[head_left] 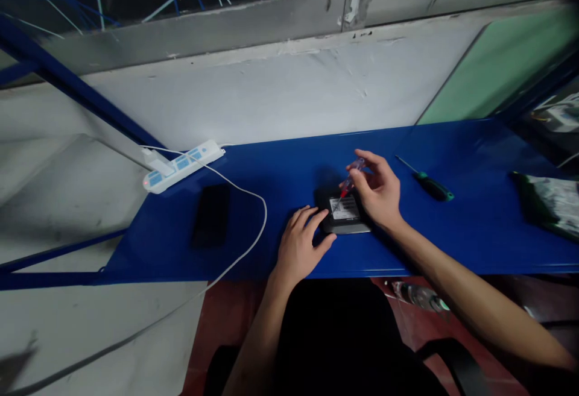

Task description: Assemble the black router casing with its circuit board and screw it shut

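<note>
A small black device (353, 227) with a white printed label lies flat on the blue table. My left hand (300, 244) rests at its left side, fingers spread, with the index fingertip on its edge and the thumb by its front corner. In my right hand (379, 192) is a small screwdriver (347, 185) with a clear purplish handle and a red collar, pinched between thumb and fingers. It tilts down and its thin shaft reaches the left part of the label. Whether the tip sits in a screw is too small to tell.
A green-handled screwdriver (432, 185) lies to the right. Leftward are a dark phone-like slab (210, 215) and a white power strip (183, 167), with a white cable (265, 215) crossing the blue table (280, 167). A plastic bag (552, 202) sits far right; a bottle (420, 295) is below.
</note>
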